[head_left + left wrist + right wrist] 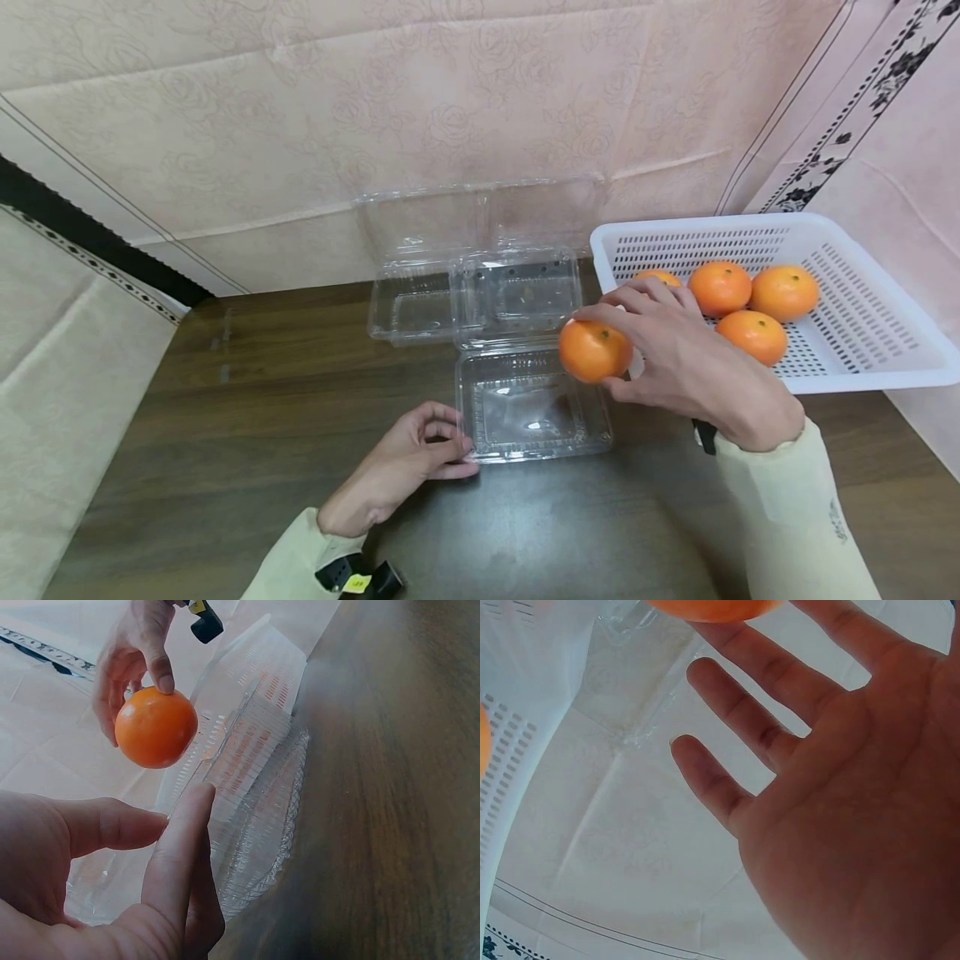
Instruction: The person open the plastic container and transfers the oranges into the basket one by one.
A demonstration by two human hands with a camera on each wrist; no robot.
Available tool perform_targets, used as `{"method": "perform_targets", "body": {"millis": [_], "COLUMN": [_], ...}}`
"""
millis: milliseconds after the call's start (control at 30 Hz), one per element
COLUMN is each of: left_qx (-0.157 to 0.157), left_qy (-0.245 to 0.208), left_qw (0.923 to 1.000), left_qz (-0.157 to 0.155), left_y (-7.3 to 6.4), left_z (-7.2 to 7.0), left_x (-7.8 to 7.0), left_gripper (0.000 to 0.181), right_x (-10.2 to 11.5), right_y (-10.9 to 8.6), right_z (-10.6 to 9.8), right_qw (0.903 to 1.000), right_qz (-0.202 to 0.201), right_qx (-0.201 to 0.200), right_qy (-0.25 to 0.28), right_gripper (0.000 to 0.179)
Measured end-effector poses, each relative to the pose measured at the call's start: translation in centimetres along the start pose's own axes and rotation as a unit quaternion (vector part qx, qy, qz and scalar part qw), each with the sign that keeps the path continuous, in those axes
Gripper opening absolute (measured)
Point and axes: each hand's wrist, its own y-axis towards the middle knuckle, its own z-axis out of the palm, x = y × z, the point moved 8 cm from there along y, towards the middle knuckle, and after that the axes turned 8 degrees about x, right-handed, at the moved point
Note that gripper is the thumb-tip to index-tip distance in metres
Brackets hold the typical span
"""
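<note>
My right hand holds a mandarin orange between thumb and fingers, above the right side of a clear plastic clamshell box. In the left wrist view that orange hangs over the box, apart from its rim. With thumb and fingers, my left hand pinches the box's near-left edge on the table. The right wrist view catches just the lower part of the orange at the fingertips. More clear plastic trays or lids stand behind; which belong together I cannot tell.
A white perforated basket at the right holds several oranges, one partly hidden by my right hand. Patterned cloth hangs behind the brown wooden table. Clear plastic lids lean up against it at the back.
</note>
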Motion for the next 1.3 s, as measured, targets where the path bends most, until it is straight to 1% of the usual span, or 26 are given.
{"method": "perform_targets", "body": {"millis": [367,567,700,933,1067,1300], "left_qx": [0.000,0.001,0.000,-0.001,-0.001,-0.001], "left_qy": [-0.002,-0.001,-0.001,0.000,-0.001,-0.004], "left_qw": [1.0000,1.0000,1.0000,1.0000,1.0000,1.0000], "left_qz": [0.002,0.002,0.003,0.006,0.005,0.003], "left_y": [0.0,0.1,0.1,0.1,0.0,0.0], "left_z": [0.0,0.0,0.0,-0.1,-0.1,0.0], "left_x": [0.0,0.1,0.1,0.1,0.1,0.1], "left_gripper": [0.045,0.045,0.045,0.045,0.045,0.045], "right_x": [-0.2,-0.5,-0.7,-1.4,-1.9,-2.6], "right_y": [-0.7,-1.1,-1.3,-1.7,-1.9,-2.2], "right_z": [-0.9,-1.2,-1.4,-1.9,-2.2,-2.5], "right_qw": [0.9996,0.9996,0.9993,0.9980,0.9970,0.9962], "right_qz": [-0.006,-0.002,-0.004,0.006,0.012,0.012], "right_qx": [-0.027,-0.025,-0.033,-0.055,-0.063,-0.076], "right_qy": [0.006,0.014,0.019,0.030,0.043,0.040], "right_gripper": [0.066,0.069,0.069,0.063,0.065,0.062]}}
